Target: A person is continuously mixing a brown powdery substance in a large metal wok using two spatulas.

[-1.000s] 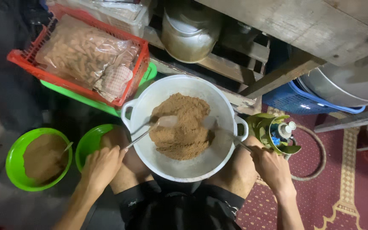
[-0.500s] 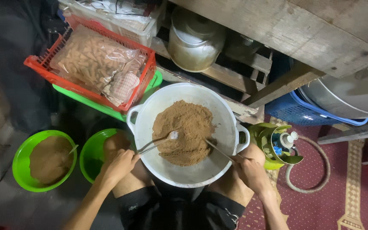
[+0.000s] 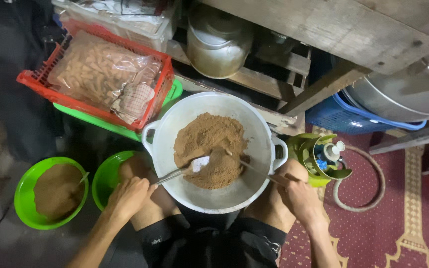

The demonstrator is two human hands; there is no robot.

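Observation:
A large white bowl (image 3: 254, 124) with two handles rests between my knees and holds a heap of brown powder (image 3: 209, 149). My left hand (image 3: 127, 196) grips a metal spoon (image 3: 187, 168) whose blade lies on the lower left of the heap. My right hand (image 3: 299, 193) holds a second thin utensil (image 3: 251, 167) that reaches into the heap from the right. Both hands are at the bowl's near rim.
A green bowl (image 3: 26, 186) of brown powder with a spoon sits at the left, another green bowl (image 3: 104, 173) beside my left knee. A red basket (image 3: 100, 111) of bagged food lies behind, a green gas canister (image 3: 319, 156) with a hose at the right, a blue basket (image 3: 333, 116) further back.
The two utensils have shifted within the powder, the spoon blade now lower on the heap. The view has drifted slightly; both hands stay at the bowl's rim.

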